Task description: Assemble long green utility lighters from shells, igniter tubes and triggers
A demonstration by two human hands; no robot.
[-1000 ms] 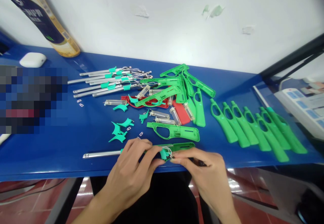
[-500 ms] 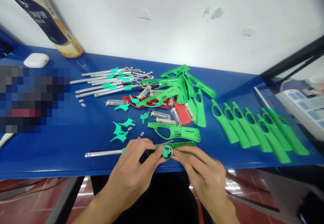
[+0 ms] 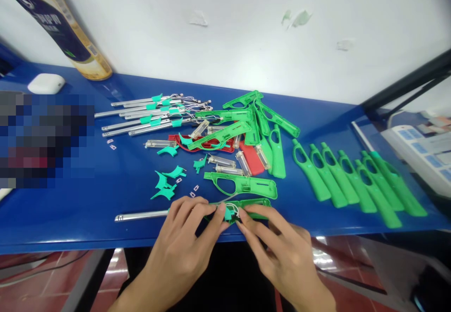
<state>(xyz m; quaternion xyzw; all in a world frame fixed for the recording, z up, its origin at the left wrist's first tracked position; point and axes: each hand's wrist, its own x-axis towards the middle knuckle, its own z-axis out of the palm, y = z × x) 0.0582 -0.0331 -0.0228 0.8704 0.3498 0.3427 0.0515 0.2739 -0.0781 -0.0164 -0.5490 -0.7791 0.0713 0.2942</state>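
At the table's front edge, a green lighter half-shell (image 3: 262, 204) lies open side up between my hands. A silver lighter tube (image 3: 141, 216) runs out to the left from under my left hand. My left hand (image 3: 188, 230) is closed, its thumb and index finger pinching a teal trigger (image 3: 229, 214) over the shell. My right hand (image 3: 282, 237) is closed too, with its fingertips at the white wires (image 3: 233, 206) beside the trigger; exactly what they pinch is partly hidden. Just behind lies another green half-shell (image 3: 243, 186).
Several silver tubes with wires (image 3: 148, 114) lie at back left. Loose teal triggers (image 3: 165, 192), clear fuel tanks (image 3: 229, 169), and green and red shells (image 3: 252, 154) cover the middle. Closed green lighter handles (image 3: 338, 180) line the right. A tall bottle (image 3: 66, 35) stands at back left.
The view has shifted slightly. My right fingers have shifted a little around the wires, while my left hand keeps its pinch on the trigger.
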